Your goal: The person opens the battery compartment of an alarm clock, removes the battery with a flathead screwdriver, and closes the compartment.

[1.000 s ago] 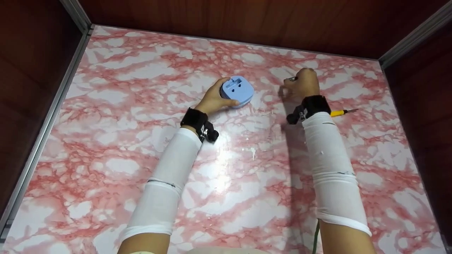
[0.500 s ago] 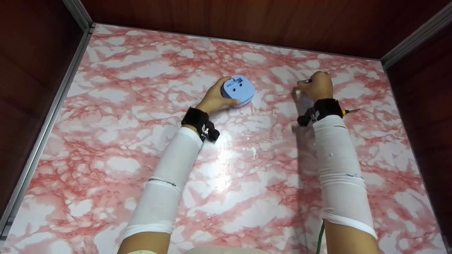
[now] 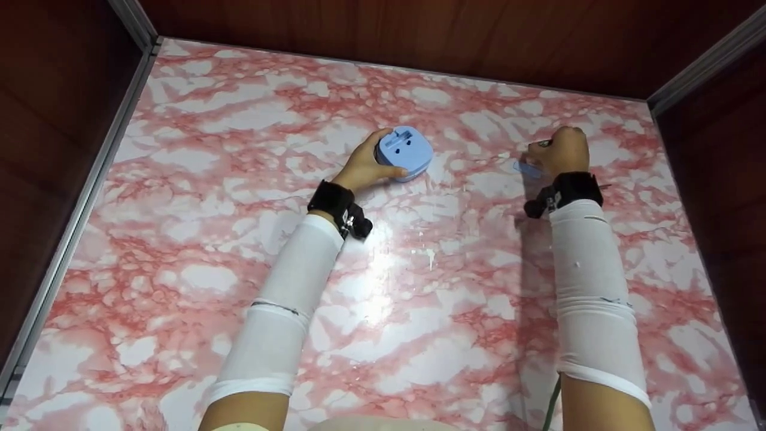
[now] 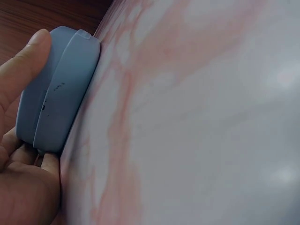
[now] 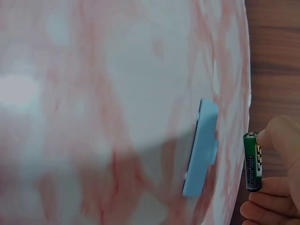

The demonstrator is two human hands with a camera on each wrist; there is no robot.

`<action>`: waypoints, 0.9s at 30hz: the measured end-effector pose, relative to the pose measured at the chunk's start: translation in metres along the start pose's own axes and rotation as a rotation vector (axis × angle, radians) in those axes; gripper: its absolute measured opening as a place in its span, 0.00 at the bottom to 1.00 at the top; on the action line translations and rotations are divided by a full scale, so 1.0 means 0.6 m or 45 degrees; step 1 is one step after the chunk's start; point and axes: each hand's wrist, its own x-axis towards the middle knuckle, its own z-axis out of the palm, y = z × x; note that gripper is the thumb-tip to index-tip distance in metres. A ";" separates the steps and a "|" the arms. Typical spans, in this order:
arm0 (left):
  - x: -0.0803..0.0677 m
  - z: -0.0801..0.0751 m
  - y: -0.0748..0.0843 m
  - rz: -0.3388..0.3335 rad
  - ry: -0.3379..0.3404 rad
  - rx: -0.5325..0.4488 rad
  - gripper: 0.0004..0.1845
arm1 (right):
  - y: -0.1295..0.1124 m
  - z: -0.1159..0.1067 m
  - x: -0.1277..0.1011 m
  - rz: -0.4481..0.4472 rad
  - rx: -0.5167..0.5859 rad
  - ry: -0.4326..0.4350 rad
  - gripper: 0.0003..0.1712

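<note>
Marble-patterned table [image 3: 419, 311], pink and white, walled by dark wood panels [image 3: 389, 30]; small blue cover plate [image 5: 201, 147] lying flat just beside the right hand [image 3: 559, 152]. Green battery [image 5: 252, 161] pinched in that hand's fingertips above the table, long axis roughly level with the surface. Round blue device [image 3: 404, 152], slotted face up, gripped at its near edge by the left hand [image 3: 362, 170], thumb on its side. Both forearms extended, white sleeved.
</note>
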 end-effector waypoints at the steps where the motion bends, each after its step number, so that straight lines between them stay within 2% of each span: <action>1: 0.000 -0.001 0.000 -0.002 0.001 -0.001 0.54 | 0.002 -0.002 0.000 0.006 -0.002 -0.007 0.31; 7: 0.001 -0.003 0.000 0.005 0.005 -0.009 0.53 | 0.013 -0.009 0.001 -0.001 -0.048 0.008 0.30; 12: 0.000 0.000 -0.001 0.004 0.003 -0.019 0.54 | 0.030 -0.004 -0.006 0.008 -0.080 0.018 0.25; 14: 0.000 0.002 -0.002 0.002 -0.005 -0.007 0.54 | 0.035 -0.001 -0.010 0.035 -0.092 0.003 0.23; 18: -0.001 0.002 -0.002 0.001 -0.014 0.015 0.54 | 0.040 -0.002 -0.014 0.076 -0.136 -0.041 0.26; 27: 0.001 -0.001 -0.002 0.016 -0.006 0.009 0.54 | 0.042 -0.008 -0.012 0.073 -0.187 -0.094 0.26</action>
